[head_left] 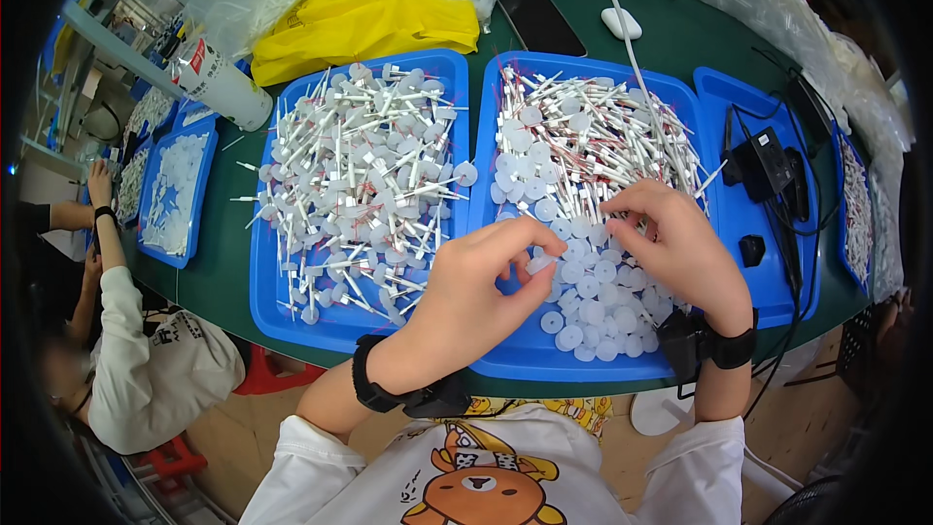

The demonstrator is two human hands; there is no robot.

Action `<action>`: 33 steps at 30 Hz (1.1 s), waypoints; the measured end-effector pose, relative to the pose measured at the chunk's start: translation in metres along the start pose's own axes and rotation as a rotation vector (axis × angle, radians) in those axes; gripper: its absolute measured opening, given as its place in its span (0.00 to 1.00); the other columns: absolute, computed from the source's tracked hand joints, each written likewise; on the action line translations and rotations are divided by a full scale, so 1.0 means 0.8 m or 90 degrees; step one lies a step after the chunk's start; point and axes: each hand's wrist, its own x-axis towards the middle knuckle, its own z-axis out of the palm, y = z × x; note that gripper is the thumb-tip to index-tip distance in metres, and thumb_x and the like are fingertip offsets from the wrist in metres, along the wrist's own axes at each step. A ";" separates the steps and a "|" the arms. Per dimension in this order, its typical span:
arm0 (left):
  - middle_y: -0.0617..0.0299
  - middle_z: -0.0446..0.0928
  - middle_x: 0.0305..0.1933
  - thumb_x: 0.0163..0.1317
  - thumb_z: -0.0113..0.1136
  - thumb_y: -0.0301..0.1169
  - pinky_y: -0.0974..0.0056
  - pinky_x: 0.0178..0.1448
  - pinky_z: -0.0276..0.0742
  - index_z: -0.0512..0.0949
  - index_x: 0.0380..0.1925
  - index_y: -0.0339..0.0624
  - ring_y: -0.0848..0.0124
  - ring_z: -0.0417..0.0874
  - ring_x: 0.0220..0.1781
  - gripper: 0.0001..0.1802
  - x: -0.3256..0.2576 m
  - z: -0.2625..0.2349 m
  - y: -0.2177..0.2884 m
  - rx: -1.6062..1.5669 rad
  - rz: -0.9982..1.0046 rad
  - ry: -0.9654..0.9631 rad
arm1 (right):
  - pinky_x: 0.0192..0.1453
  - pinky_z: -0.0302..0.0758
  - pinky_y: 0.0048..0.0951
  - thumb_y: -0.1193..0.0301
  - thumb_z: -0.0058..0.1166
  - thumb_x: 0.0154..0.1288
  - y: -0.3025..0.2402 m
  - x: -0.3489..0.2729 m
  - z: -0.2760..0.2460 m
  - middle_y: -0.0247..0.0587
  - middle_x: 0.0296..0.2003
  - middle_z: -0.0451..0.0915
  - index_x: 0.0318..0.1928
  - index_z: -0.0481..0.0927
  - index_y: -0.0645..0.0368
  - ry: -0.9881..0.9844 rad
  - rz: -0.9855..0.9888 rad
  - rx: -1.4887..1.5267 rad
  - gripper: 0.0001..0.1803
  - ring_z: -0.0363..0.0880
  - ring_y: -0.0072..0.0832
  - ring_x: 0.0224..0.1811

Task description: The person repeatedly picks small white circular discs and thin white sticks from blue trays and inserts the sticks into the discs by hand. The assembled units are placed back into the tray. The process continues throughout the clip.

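My left hand (476, 277) pinches a translucent white disc (540, 262) between thumb and fingers, above the right-hand blue tray (505, 360). Close by on the right, my right hand (675, 243) has its thumb and forefinger nearly together at the ends of the thin white tubes (603, 136). Whether a small part sits between those fingertips I cannot make out. Loose white discs (593, 306) lie heaped under both hands in the tray's near half. Behind them, the tubes with thin red wires fill its far half.
At left, another blue tray (262, 277) holds tubes fitted with discs. A yellow bag (364, 24), phone (542, 21), white case (622, 23) and cup (222, 87) stand beyond. At right, a tray holds a black adapter (763, 163) and cables. A person (160, 360) works at far left.
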 end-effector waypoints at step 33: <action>0.47 0.74 0.61 0.72 0.50 0.25 0.65 0.58 0.75 0.67 0.58 0.33 0.68 0.81 0.52 0.16 0.002 -0.011 -0.002 -0.558 -0.086 0.033 | 0.39 0.73 0.23 0.81 0.62 0.58 -0.030 -0.022 -0.002 0.38 0.35 0.82 0.41 0.81 0.65 0.220 -0.281 0.267 0.10 0.77 0.22 0.34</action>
